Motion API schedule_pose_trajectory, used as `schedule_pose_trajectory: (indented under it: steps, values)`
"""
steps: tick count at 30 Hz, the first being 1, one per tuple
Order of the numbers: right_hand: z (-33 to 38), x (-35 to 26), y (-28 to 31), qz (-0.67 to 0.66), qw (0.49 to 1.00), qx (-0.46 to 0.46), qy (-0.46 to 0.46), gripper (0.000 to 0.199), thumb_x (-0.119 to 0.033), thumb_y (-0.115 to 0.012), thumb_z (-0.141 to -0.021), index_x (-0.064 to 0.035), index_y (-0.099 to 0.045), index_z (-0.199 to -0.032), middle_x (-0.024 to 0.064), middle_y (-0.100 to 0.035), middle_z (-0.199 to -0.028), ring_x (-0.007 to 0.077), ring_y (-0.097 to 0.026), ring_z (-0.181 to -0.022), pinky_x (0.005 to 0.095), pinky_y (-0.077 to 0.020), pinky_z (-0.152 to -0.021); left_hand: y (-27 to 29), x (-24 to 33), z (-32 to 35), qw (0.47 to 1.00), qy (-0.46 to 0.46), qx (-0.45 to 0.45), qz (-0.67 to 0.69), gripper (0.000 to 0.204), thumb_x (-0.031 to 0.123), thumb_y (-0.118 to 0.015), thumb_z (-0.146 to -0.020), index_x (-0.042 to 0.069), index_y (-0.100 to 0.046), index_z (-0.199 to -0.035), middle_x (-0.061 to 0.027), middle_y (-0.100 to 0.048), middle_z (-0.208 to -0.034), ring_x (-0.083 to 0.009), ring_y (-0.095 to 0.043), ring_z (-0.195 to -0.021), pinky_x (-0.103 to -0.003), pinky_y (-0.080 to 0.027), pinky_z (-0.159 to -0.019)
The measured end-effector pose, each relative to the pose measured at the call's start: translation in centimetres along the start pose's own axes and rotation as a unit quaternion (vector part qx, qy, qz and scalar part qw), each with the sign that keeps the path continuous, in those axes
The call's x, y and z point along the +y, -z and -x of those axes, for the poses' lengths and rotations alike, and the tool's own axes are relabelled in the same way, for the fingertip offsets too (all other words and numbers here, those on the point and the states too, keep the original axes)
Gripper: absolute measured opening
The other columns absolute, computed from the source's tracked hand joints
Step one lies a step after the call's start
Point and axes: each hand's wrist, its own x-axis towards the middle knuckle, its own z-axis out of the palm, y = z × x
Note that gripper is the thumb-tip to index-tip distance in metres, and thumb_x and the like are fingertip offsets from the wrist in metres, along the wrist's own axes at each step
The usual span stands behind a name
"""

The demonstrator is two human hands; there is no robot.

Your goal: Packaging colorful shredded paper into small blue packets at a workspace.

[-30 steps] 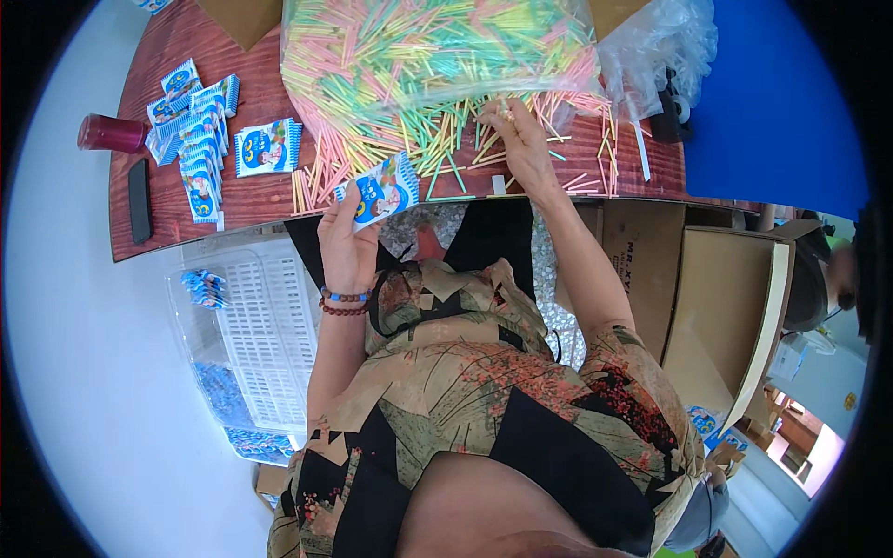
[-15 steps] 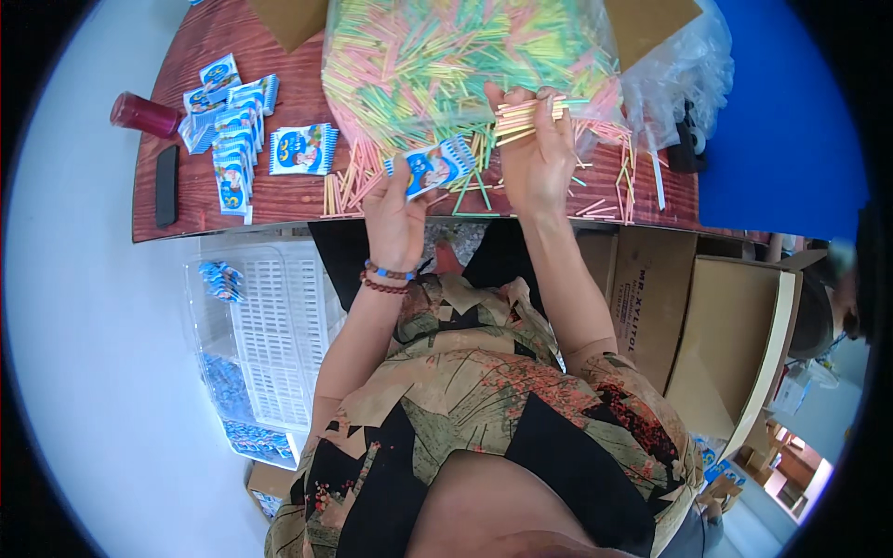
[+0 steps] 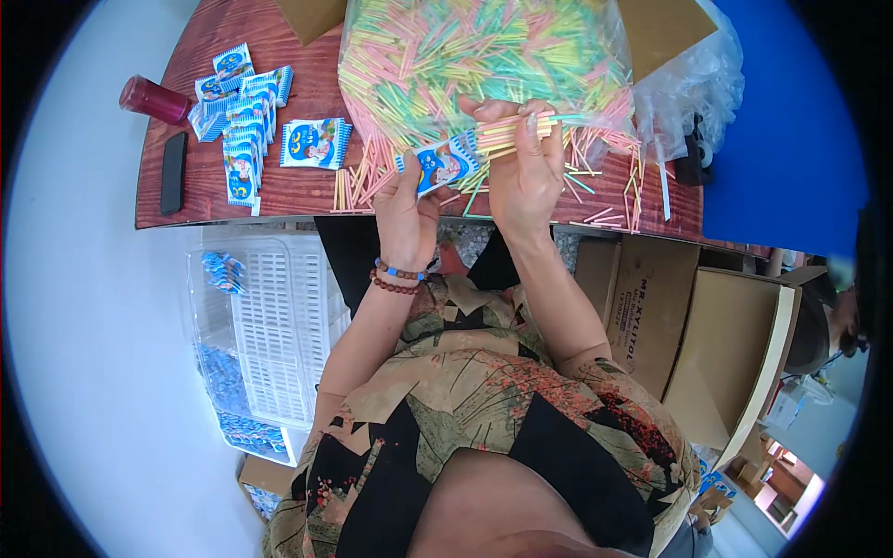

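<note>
My left hand [image 3: 406, 212] pinches a small blue-and-white packet [image 3: 441, 166] above the table's front edge. A bunch of thin pastel sticks [image 3: 505, 136], mostly yellow and pink, lies in my right hand [image 3: 528, 181] under the thumb. The near ends of that bunch meet the packet's right end; whether any are inside it I cannot tell. Just beyond both hands is a large clear bag [image 3: 484, 56] heaped with pink, yellow and green sticks, and loose sticks [image 3: 358, 181] spill out in front of it.
More packets [image 3: 246, 139] lie overlapped at the left, beside a short stack [image 3: 314, 144]. A dark red cup [image 3: 153, 99] and a black phone-like slab [image 3: 173, 173] are further left. A tape dispenser [image 3: 695, 158] stands right. Below are white crates [image 3: 279, 325] and an open carton [image 3: 730, 344].
My right hand has moved left and turned, bringing the sticks against the packet's end. The packet stays in my left hand. The whole view has shifted slightly.
</note>
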Motion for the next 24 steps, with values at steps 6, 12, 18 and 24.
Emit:
schedule_pose_trajectory:
  steps: [6, 12, 18, 24]
  values:
    - [0.0, 0.3, -0.1, -0.001, 1.0, -0.019, 0.0, 0.01, -0.015, -0.042, -0.1, -0.0093, -0.047, -0.107, 0.0158, -0.063, -0.099, 0.0341, -0.055, -0.113, 0.0521, -0.0339, -0.105, -0.1, 0.1, -0.2, 1.0, 0.001, 0.001, -0.013, 0.024, 0.024, -0.057, -0.096, 0.002, -0.065, -0.093, -0.0067, -0.067, -0.087, -0.0123, -0.061, -0.068, -0.028, -0.053, -0.062]
    - [1.0, 1.8, 0.2, 0.113, 0.993, 0.021, 0.019, 0.011, -0.016, -0.043, -0.1, -0.0083, -0.048, -0.105, 0.0196, -0.061, -0.113, 0.034, -0.039, -0.132, 0.0503, -0.0249, -0.11, -0.9, -0.5, -0.1, 1.0, -0.005, 0.002, 0.011, 0.024, 0.024, -0.056, -0.097, 0.003, -0.065, -0.094, -0.0056, -0.067, -0.09, -0.0115, -0.061, -0.073, -0.026, -0.051, -0.064]
    - [0.3, 2.0, 0.5, 0.077, 0.995, 0.069, 0.002, 0.015, -0.017, -0.043, -0.1, -0.005, -0.051, -0.105, 0.0221, -0.056, -0.124, 0.0314, -0.037, -0.133, 0.0455, -0.0278, -0.109, -1.2, -1.6, -1.7, 0.997, -0.001, -0.013, 0.077, 0.024, 0.023, -0.055, -0.097, 0.002, -0.064, -0.097, -0.0055, -0.067, -0.094, -0.0123, -0.062, -0.081, -0.028, -0.052, -0.071]
    - [-0.3, 1.1, 0.6, 0.006, 0.994, 0.054, -0.093, 0.025, -0.02, -0.04, -0.101, -0.0002, -0.051, -0.112, 0.0249, -0.046, -0.136, 0.0289, -0.042, -0.13, 0.0398, -0.0362, -0.104, -1.2, -2.3, -2.8, 0.995, -0.007, -0.036, 0.091, 0.024, 0.023, -0.055, -0.097, 0.0, -0.064, -0.099, -0.0076, -0.067, -0.098, -0.0162, -0.064, -0.089, -0.033, -0.052, -0.081]
